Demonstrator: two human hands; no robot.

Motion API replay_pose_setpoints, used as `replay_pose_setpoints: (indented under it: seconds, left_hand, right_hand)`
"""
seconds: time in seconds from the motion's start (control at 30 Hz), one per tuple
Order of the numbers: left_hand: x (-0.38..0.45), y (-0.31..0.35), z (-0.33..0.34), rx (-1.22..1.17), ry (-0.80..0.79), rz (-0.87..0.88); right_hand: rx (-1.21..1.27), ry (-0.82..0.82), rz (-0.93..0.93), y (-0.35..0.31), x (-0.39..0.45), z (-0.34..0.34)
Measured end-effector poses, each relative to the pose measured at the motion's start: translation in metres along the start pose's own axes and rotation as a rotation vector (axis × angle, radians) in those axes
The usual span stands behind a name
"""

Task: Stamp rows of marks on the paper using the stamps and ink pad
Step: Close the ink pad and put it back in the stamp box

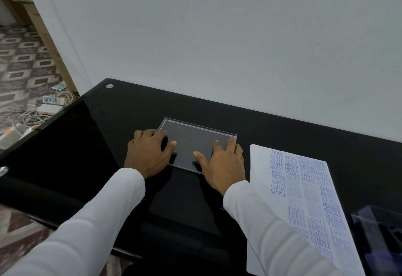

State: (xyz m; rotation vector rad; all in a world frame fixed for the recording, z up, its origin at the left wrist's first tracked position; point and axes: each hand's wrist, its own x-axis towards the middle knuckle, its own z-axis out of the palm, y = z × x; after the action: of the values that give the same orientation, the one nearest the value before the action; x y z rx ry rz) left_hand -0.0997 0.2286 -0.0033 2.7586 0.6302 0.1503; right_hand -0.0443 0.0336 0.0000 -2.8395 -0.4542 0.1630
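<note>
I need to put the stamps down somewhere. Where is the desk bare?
Bare desk lies left of the left hand, and in a strip between the clear tray and the wall. It is crowded on the right: stamped paper, right hand and a clear box at the edge.

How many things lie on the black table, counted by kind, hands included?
Clear flat rectangular plastic lid: 1
White stamped paper sheet: 1
Clear plastic box at the right edge: 1
Hands, left hand and right hand: 2
Total: 5
</note>
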Motion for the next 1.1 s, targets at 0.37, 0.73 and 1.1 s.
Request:
replay_pose_setpoints:
  seconds: [0.37,0.73,1.1]
  left_hand:
    - [-0.015,0.021,-0.013,-0.23,0.049,-0.106]
    - [-0.073,0.113,-0.021,-0.35,-0.183,-0.149]
    - [-0.142,0.26,0.014,-0.455,-0.217,0.025]
  right_hand:
    - [0.068,0.139,0.015,0.005,-0.015,-0.011]
    - [0.034,0.27,0.181,0.082,-0.072,-0.061]
    - [0.024,0.4,0.367,0.222,-0.14,-0.114]
